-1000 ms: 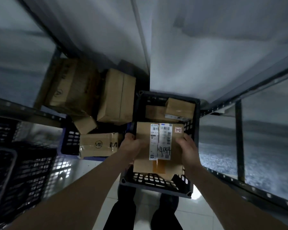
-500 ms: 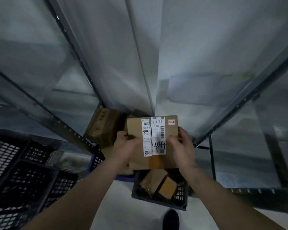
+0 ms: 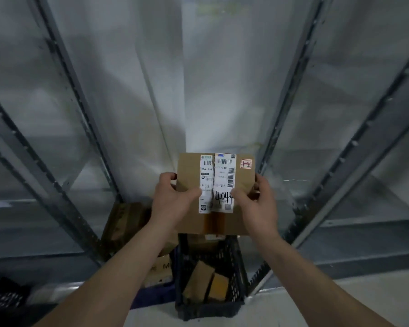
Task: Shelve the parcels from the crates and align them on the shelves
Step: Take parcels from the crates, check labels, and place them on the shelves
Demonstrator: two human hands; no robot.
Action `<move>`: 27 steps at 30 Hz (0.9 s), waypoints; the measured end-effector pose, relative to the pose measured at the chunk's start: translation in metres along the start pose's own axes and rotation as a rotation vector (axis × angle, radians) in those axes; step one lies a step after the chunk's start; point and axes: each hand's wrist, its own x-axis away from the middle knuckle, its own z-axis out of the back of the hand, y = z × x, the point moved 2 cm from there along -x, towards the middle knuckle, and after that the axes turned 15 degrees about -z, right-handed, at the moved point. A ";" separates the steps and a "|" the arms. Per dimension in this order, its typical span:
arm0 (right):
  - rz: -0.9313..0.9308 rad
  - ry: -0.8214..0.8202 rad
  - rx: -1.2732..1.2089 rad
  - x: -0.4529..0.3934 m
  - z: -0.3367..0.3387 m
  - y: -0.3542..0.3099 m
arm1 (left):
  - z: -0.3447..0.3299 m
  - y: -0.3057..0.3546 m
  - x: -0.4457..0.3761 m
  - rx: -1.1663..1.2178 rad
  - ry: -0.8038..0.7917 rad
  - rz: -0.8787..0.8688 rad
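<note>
flat cardboard parcel point(image 3: 242, 182), glossy labels point(image 3: 217, 182)

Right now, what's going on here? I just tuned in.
A person is holding a cardboard parcel up in front of the metal shelving, left hand and right hand gripping its two sides, thumbs on the labelled face. It carries shipping labels, handwritten digits and a small red-marked sticker. Below it, a black crate on the floor holds at least two more small boxes. More cartons sit low down on the left. This parcel is not yet on a shelf.
</note>
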 end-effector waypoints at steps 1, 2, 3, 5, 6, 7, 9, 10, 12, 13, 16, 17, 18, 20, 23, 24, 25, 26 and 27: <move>0.008 0.028 -0.005 0.010 0.012 -0.004 | -0.001 0.010 0.010 -0.009 -0.008 -0.030; 0.019 0.053 -0.011 0.020 0.023 -0.008 | -0.003 0.020 0.019 -0.018 -0.014 -0.060; 0.033 0.073 -0.013 0.031 0.035 -0.012 | -0.005 0.029 0.027 -0.024 -0.019 -0.086; 0.063 0.108 -0.015 0.050 0.058 -0.020 | -0.011 0.048 0.043 -0.043 -0.038 -0.131; 0.075 0.122 -0.019 0.060 0.069 -0.023 | -0.015 0.057 0.051 -0.054 -0.050 -0.155; 0.080 0.136 -0.032 0.068 0.081 -0.026 | -0.020 0.066 0.058 -0.064 -0.061 -0.178; 0.087 0.165 -0.053 0.081 0.104 -0.031 | -0.033 0.084 0.072 -0.075 -0.077 -0.219; 0.091 0.181 -0.062 0.086 0.117 -0.032 | -0.040 0.093 0.079 -0.075 -0.083 -0.239; 0.104 0.216 -0.090 0.092 0.142 -0.034 | -0.056 0.111 0.092 -0.068 -0.099 -0.278; 0.109 0.235 -0.100 0.095 0.155 -0.035 | -0.065 0.120 0.098 -0.065 -0.111 -0.294; 0.117 0.284 -0.121 0.100 0.198 -0.034 | -0.095 0.147 0.117 -0.064 -0.135 -0.339; 0.122 0.299 -0.126 0.102 0.213 -0.033 | -0.106 0.155 0.124 -0.064 -0.137 -0.350; 0.125 0.311 -0.133 0.103 0.229 -0.032 | -0.117 0.163 0.131 -0.062 -0.138 -0.361; 0.135 0.335 -0.144 0.105 0.260 -0.030 | -0.140 0.179 0.146 -0.053 -0.151 -0.381; 0.155 0.367 -0.155 0.104 0.310 -0.027 | -0.179 0.202 0.168 -0.038 -0.176 -0.410; 0.163 0.372 -0.161 0.104 0.326 -0.026 | -0.192 0.210 0.175 -0.033 -0.180 -0.421; 0.171 0.377 -0.167 0.104 0.343 -0.026 | -0.205 0.218 0.183 -0.029 -0.185 -0.430; 0.176 0.382 -0.174 0.103 0.360 -0.026 | -0.219 0.226 0.191 -0.025 -0.187 -0.441; 0.182 0.388 -0.183 0.103 0.376 -0.025 | -0.232 0.233 0.197 -0.021 -0.188 -0.454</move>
